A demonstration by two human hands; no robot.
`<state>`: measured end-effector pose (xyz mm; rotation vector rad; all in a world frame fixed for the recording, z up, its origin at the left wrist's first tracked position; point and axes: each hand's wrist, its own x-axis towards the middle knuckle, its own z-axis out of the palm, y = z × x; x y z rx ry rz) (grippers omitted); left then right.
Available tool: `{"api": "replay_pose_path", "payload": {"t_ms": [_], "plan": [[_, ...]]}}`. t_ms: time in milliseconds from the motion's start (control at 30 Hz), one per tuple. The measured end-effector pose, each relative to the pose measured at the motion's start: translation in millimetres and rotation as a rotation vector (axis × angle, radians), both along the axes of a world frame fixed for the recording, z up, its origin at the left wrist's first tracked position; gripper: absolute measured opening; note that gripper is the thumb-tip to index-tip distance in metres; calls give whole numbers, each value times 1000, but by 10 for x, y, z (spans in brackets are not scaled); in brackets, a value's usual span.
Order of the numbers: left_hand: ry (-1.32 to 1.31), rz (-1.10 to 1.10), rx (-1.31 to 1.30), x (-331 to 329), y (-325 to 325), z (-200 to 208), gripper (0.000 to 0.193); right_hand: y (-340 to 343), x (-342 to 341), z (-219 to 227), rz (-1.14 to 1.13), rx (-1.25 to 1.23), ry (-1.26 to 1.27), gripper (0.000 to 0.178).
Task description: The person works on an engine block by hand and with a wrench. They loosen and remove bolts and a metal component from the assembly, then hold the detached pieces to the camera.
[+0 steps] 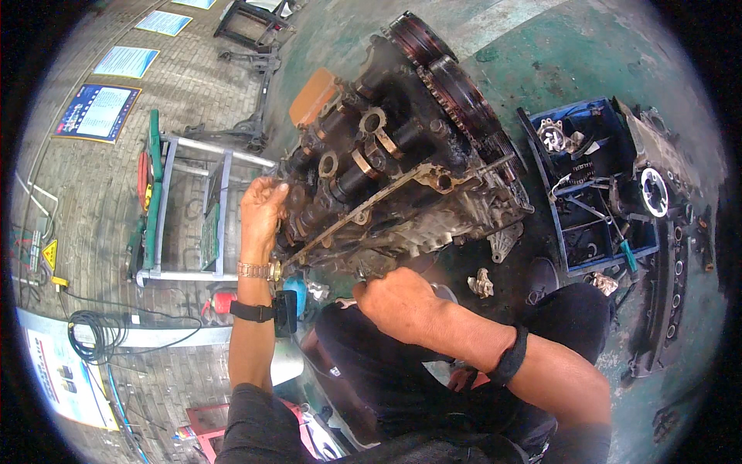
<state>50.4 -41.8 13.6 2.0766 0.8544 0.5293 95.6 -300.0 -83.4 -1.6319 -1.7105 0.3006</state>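
An oily, dark engine block stands in front of me, its crankshaft and upright connecting rods exposed. My left hand is at the block's left end, fingers curled and pressed together against it; what they pinch is too small to tell. Below the block's near edge, my right hand is closed in a fist. The silver end of what looks like a wrench sticks out on the fist's left side; the rest is hidden. Dark ribbed pulleys form the block's far right end.
On the right, a blue parts crate holds metal parts and a teal-handled screwdriver. Past it lies a long metal cover. Crumpled paper is on the floor near my knee. A metal frame stands left, above a coiled black cable.
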Motion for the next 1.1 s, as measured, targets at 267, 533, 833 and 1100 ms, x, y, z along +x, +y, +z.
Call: {"api": "replay_pose_path", "payload": {"t_ms": [267,533,833,1100], "plan": [[18,-11,33,-15,25,-3,21,-5,3,-3,3,7,-12,10],[7,43,-28,-9,34,4,18,-30,36,41,14,-37,-13,11],[2,59,-24,59,-5,78,18,-21,38,46,21,-66,-21,11],[-90,-59,34,50,51,44,23,-5,19,28,23,-63,-7,11]]}}
